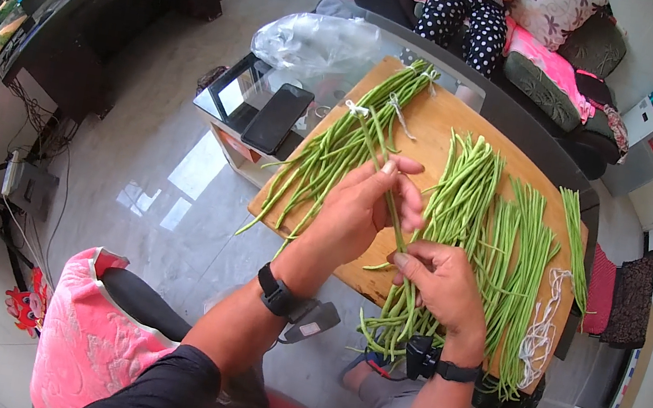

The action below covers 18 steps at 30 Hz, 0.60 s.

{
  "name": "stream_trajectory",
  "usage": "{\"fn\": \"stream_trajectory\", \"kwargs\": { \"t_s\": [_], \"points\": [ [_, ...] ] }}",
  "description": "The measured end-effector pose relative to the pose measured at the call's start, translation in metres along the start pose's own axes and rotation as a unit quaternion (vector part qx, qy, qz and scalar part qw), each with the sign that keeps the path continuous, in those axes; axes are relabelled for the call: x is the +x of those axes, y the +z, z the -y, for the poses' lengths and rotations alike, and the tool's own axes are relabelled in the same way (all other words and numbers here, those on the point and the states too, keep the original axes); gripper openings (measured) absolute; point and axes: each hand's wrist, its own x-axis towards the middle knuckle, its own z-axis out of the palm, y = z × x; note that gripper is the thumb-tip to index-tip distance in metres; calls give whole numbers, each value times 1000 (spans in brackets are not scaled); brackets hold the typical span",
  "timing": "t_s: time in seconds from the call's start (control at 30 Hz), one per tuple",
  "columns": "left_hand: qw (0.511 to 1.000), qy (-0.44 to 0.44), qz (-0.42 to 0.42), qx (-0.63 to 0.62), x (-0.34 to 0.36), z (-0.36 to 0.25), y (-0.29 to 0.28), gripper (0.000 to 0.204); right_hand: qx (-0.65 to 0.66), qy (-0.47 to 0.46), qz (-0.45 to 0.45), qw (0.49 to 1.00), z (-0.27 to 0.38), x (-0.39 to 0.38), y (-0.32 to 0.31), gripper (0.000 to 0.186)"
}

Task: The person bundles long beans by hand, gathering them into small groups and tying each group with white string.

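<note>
Holding long, thin green beans (399, 235): my two hands, viewed from my remote post, over the near part of a flat, light-brown wooden board (438, 128). Right hand (446, 287): thumb and fingertips together, clamped on the beans. Left hand (365, 202): just up and left of it, thumb and curled fingers closed on the same slim strands.

Also listed, on the board:
– tied green bundles (330, 153), bound with white string, left side;
– loose green piles (468, 175), middle and right, some ends overhanging the near edge;
– one tangled heap of thin white cord (541, 332), near the right edge.

Around it:
– one dark-rimmed, glass-topped table (520, 113), under the board;
– one flat black smartphone (277, 119), left of the board;
– one crumpled clear plastic bag (318, 42), beyond the phone;
– one seated person in black-and-white dotted trousers (464, 23), across the table.
</note>
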Motion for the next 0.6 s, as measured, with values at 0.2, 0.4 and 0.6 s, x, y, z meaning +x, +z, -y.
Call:
{"fn": "stream_trajectory", "kwargs": {
  "t_s": [0.2, 0.4, 0.6],
  "points": [
    [993, -87, 81, -27, -8, -10, 22, 37, 14, -80, 6, 997, -7, -11, -15, 26],
    [955, -218, 182, 86, -17, -2, 35, 47, 182, -79, -125, 972, -10, -15, -42, 24],
    [935, -275, 182, 132, -18, 19, 44, 49, 314, -108, -111, 937, -7, -17, -44, 21]
  ]
}}
